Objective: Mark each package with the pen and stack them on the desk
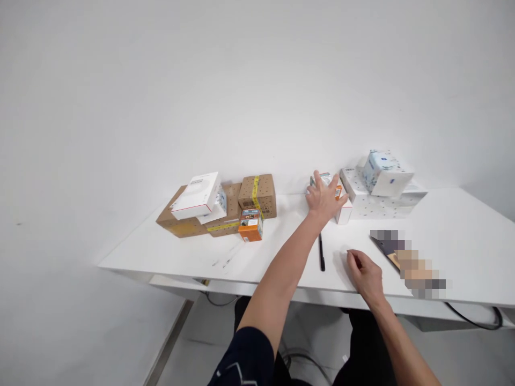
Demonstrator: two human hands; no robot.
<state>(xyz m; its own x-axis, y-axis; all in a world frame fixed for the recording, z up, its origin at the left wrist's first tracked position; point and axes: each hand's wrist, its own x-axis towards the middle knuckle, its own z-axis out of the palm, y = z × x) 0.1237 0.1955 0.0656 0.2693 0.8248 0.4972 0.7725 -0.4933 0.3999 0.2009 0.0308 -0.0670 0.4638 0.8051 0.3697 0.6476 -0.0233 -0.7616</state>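
My left hand (322, 199) reaches across the table with its fingers spread, over a small box (313, 180) with a green and silver top. The hand covers most of that box, and whether it touches it I cannot tell. Orange shows on a box (338, 192) by my fingers, beside a small white carton (344, 213). My right hand (367, 274) rests near the front edge, fingers curled in, with nothing visible in them. A black pen (322, 253) lies between my hands.
On the left, brown cardboard boxes (257, 193) carry a white box (198, 194); an orange box (250, 226) stands before them. Back right, a tissue pack (382, 170) sits on a white dotted box (362, 206). A partly pixelated flat thing (386, 247) lies on the white table (462, 236).
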